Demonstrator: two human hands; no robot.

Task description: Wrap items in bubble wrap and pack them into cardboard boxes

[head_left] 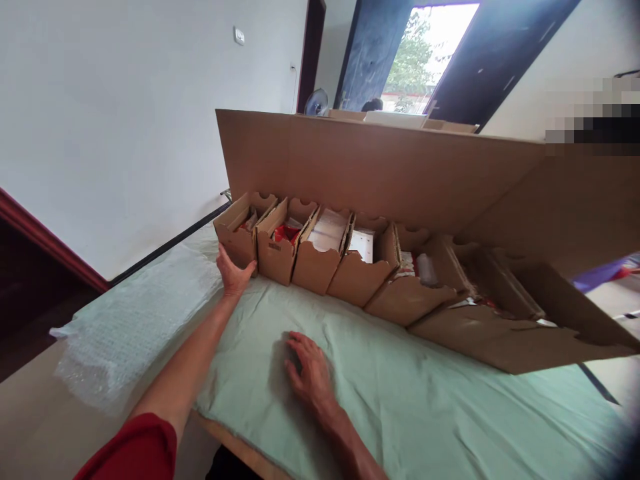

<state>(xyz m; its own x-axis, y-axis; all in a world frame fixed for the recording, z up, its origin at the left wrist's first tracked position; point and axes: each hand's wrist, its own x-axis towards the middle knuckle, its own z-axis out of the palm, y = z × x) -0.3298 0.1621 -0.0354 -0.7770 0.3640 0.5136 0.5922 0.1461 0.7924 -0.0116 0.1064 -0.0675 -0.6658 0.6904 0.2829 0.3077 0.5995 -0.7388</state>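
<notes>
My left hand (233, 271) rests against the lower front of the leftmost cardboard bin (235, 243), thumb and fingers spread across its face. Over the green cloth (380, 373), my right hand (311, 370) hovers or lies with fingers loosely apart and nothing in them. Several open-topped cardboard bins stand side by side in a row. Red packaging (287, 232) sits in the second bin, clear plastic packets (327, 230) in the third. A white piece with small holes (362, 246) shows in the fourth bin. What lies deep in the bins is hidden.
A tall cardboard panel (380, 167) stands behind the bins. Bubble wrap (135, 327) hangs over the table's left side. Beyond the panel are a fan (317, 103), the top of a person's head (373, 105) and a bright doorway. A white wall (125, 120) rises at left.
</notes>
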